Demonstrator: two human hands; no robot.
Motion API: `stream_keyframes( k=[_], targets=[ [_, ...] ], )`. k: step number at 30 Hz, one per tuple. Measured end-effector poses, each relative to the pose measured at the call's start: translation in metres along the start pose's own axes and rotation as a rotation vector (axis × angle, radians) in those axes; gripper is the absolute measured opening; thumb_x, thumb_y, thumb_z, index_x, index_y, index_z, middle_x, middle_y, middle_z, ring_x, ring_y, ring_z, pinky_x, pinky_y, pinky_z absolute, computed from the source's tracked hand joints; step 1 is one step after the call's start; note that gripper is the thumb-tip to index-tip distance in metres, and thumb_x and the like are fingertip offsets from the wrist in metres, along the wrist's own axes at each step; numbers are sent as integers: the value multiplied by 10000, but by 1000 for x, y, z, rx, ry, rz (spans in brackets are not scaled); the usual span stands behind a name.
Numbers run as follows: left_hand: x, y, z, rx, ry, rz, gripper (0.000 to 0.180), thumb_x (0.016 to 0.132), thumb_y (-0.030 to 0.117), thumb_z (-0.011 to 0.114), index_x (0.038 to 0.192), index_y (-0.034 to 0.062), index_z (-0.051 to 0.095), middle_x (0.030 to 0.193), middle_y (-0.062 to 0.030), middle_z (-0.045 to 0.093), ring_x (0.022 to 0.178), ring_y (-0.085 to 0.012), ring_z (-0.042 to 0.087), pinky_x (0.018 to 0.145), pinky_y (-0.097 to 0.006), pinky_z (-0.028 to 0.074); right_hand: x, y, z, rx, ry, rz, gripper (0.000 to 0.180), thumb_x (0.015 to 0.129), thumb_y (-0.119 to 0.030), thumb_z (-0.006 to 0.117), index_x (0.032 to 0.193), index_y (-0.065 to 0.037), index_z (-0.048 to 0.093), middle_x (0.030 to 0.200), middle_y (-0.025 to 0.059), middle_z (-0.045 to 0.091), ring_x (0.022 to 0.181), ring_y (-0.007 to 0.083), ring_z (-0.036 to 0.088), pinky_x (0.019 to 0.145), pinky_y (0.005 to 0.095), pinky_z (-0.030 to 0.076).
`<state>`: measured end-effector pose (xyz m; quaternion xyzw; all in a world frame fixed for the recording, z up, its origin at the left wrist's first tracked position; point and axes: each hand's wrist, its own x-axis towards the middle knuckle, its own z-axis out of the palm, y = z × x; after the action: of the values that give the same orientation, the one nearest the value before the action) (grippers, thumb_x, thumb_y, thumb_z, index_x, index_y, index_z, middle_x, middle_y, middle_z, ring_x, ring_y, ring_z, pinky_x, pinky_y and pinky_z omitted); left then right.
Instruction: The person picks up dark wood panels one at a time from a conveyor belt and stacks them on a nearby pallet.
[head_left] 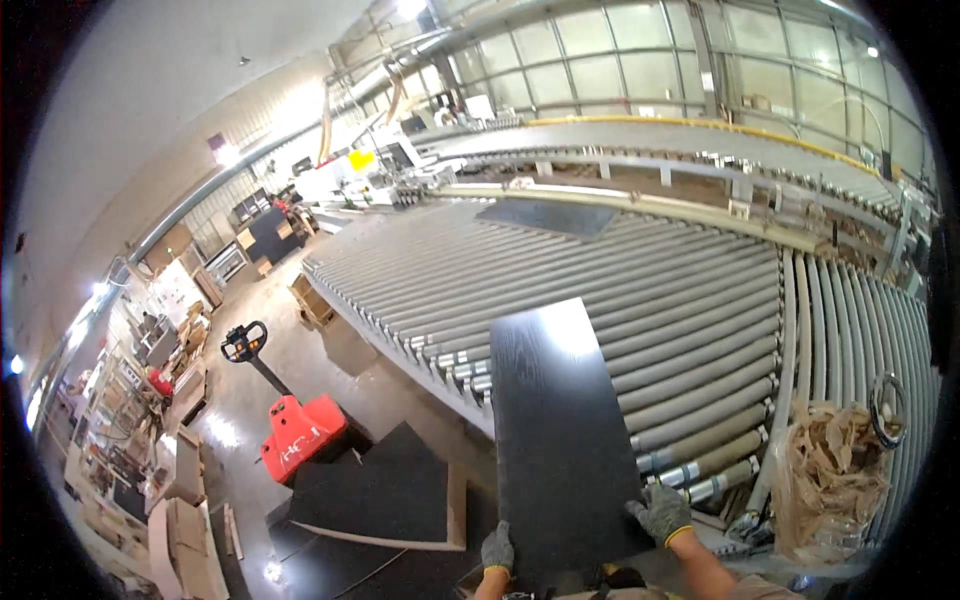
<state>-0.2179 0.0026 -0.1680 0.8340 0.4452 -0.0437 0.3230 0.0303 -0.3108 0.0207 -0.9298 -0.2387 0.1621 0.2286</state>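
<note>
A long black wood-grain board lies in front of me, its far end resting over the grey roller conveyor and its near end by my body. My left hand, in a grey glove with a yellow cuff, grips the board's left edge close to the near end. On the opposite edge, slightly farther forward, my right hand in a matching glove is closed on the board. The fingers under the board are hidden. Light glares off the board's far end.
Left of me, black panels lie stacked beside a red pallet truck. Crumpled brown wrapping sits on the rollers at right. Another dark panel lies far along the conveyor. Beyond it runs a second conveyor line.
</note>
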Motion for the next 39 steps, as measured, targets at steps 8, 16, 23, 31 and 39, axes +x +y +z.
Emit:
stream_keyframes(
  k=[8,16,23,31,39],
  targets=[
    [29,62,62,181,174,509,444,940,80,416,1367,55,536,1221,-252,628,1120,-421,602,982,-481,472,-37,129,169,260,-439,-738,344,993,-209,522,1306,-99,611,1286,137,646,1155,308,626,976,416,501],
    [22,86,111,113,46,566,466,970,100,390,1421,68,501,1376,-275,540,1287,-427,502,1098,-471,389,-23,40,208,1805,-803,777,303,1005,-308,585,1172,-64,656,1051,93,703,868,288,656,768,443,552],
    [25,133,107,-14,-256,327,449,1044,303,394,1446,128,491,1472,-246,471,1327,-419,474,1126,-445,359,-4,64,219,1784,-421,689,320,938,-251,689,1191,-65,629,1035,107,697,806,282,666,656,449,563],
    [-3,17,96,106,-276,512,427,1030,297,431,1416,136,518,1478,-163,478,1352,-359,449,1122,-413,370,-22,69,143,1671,-241,699,331,925,-271,704,1163,-57,620,894,140,698,675,292,668,504,411,542],
    [-28,-81,65,185,-334,56,438,904,394,673,1219,97,610,1234,-161,658,1127,-350,619,936,-448,498,-25,157,195,1682,-162,819,277,984,-347,617,1123,-107,625,799,74,671,617,254,625,498,379,493]
  ],
)
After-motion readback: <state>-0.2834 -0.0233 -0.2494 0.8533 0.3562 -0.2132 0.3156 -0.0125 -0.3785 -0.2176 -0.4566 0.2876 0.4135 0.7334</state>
